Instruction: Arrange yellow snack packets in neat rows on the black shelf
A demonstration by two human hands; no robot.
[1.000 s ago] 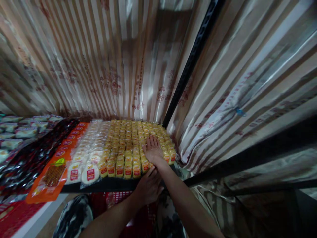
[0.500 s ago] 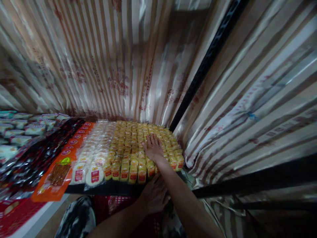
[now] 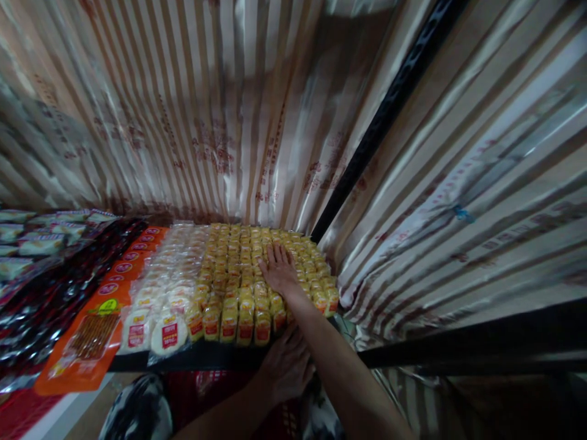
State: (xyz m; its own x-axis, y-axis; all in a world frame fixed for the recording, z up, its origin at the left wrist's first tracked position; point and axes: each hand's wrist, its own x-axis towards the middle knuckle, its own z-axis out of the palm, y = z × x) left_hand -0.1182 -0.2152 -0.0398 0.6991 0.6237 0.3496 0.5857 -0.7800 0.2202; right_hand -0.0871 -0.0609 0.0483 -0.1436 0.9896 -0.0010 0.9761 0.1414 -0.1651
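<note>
— Lay where?
— Snack packets [image 3: 238, 275] in rows on the shelf [image 3: 192, 355], right hand [image 3: 278, 273] flat on top.
— And left?
— Round packets [image 3: 165, 293] beside, curtain [image 3: 206, 110] behind.

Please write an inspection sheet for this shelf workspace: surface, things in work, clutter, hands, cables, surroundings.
Surface: dark shelf, covered with rows of packets.
Things in work: yellow snack packets in tight rows; white round packets beside them on the left.
Clutter: orange packets, black glossy packets, pale packets farther left.
Hands: right hand lies flat and open on the yellow packets; left hand at the shelf's front edge, grip unclear.
Cables: nothing seen.
Surroundings: striped plastic sheeting, black upright post, red basket below.
</note>
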